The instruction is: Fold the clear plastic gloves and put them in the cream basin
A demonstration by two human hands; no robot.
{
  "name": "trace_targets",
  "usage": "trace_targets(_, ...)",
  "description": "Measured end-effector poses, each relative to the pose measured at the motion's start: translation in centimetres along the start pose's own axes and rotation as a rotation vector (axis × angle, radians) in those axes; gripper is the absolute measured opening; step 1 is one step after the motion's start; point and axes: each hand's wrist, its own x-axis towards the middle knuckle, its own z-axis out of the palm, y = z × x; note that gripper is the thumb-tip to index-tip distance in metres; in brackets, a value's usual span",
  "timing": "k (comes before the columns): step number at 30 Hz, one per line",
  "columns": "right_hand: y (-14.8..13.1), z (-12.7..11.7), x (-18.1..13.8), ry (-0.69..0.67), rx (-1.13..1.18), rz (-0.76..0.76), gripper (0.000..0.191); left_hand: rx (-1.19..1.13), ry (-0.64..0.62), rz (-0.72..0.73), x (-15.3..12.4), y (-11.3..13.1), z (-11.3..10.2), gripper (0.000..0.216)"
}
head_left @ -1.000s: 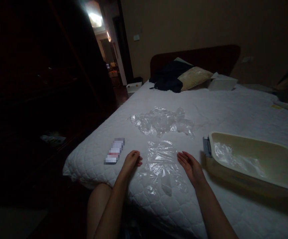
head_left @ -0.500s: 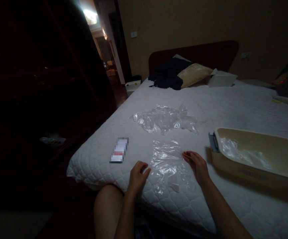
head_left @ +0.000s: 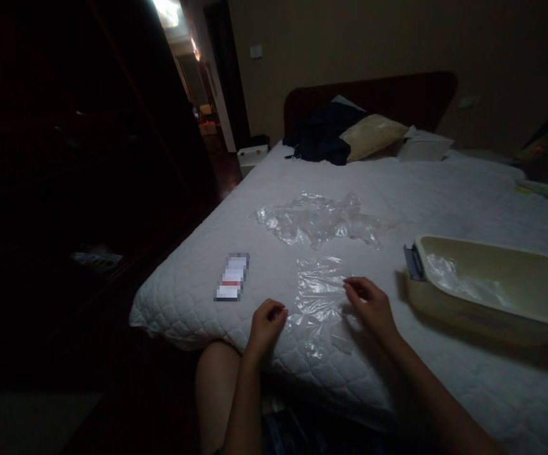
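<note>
A clear plastic bag lies spread flat on the white quilted bed near its front edge, its lower part crumpled. At the bag's left edge, my left hand is closed, thumb and fingertips pinched on the film. My right hand pinches the opposite edge, a little higher up, with the fingers curled. Beyond it rests a crumpled heap of clear plastic bags.
A phone with a blurred screen lies to the left. On the right stands a cream plastic bin with a grey latch and clear plastic inside. Dark clothing, a beige pillow and a white box sit by the headboard.
My right hand's fingers have closed into a pinch at the bag's right edge. My left thumb and fingers have come together at the left edge. The view has shifted slightly.
</note>
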Motion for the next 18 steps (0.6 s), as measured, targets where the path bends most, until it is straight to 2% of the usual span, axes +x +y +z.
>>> trace_targets(2,-2.2,1.6,-1.5,-0.329,-0.158,-0.252,0.017,-0.094,0.024,-0.069,0.1,-0.3,-0.2,0.015)
trace_targets(3,-3.0,2.6,-2.3,-0.451,-0.249,-0.363,0.017,-0.155,0.037,-0.106,0.2,-0.5,-0.3,0.016)
trace_targets(5,-4.0,4.8,-3.8,-0.62,-0.458,-0.543,0.015,-0.292,0.061,-0.171,0.3,-0.9,-0.7,0.018)
trace_targets(6,-4.1,5.8,-4.5,-0.661,-0.559,-0.589,0.012,-0.36,0.074,-0.194,0.4,-1.1,-0.9,0.019)
trace_targets(8,-3.8,7.5,-5.5,-0.705,-0.726,-0.639,0.009,-0.469,0.096,-0.219,0.6,-1.4,-1.2,0.021)
trace_targets(11,-2.9,9.0,-6.1,-0.714,-0.851,-0.676,0.01,-0.558,0.116,-0.232,0.8,-1.8,-1.5,0.021)
trace_targets(14,-2.7,9.1,-6.2,-0.71,-0.866,-0.671,0.01,-0.59,0.12,-0.244,0.9,-1.9,-1.6,0.023)
trace_targets(18,-3.9,8.0,-5.5,-0.69,-0.78,-0.571,0.01,-0.589,0.14,-0.241,0.9,-1.7,-1.4,0.024)
